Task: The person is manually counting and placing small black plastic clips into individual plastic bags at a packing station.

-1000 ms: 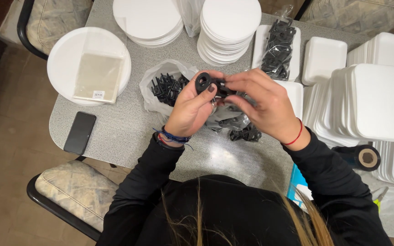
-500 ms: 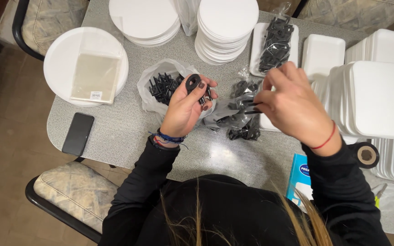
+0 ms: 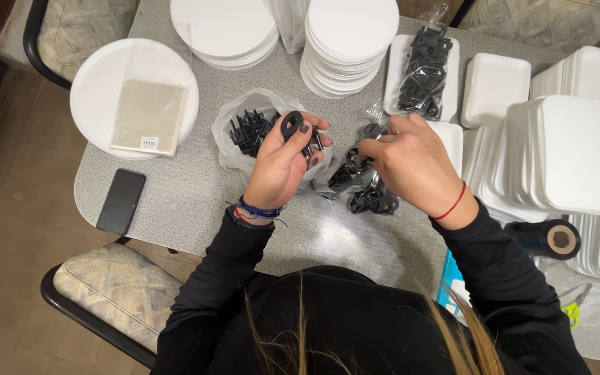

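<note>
A black ring-shaped part (image 3: pixel 291 125) is pinched between the thumb and fingertips of the left hand (image 3: pixel 280 167), which is closed around it above the middle of the tabletop (image 3: pixel 175 201). Directly beneath and behind that hand, an open clear bag of black plastic parts (image 3: pixel 244 132) is seen. The right hand (image 3: pixel 411 163) is held just beside it, fingers curled down onto a second clear bag of black pieces (image 3: pixel 359 184) (whether a piece is actually gripped cannot be told, since the fingertips are hidden). Both hands are kept near each other but apart.

Along the far edge, two stacks of round white discs (image 3: pixel 352 38) are placed, with a white tray of black parts (image 3: pixel 421 66) next to them. A white plate bearing a clear sleeve (image 3: pixel 133 97) is located at the left edge, and a dark phone (image 3: pixel 121 201) lies near the left front corner. Stacked white rectangular trays (image 3: pixel 578 153) occupy the right edge, with a black tape roll (image 3: pixel 553 239) in front of them.
</note>
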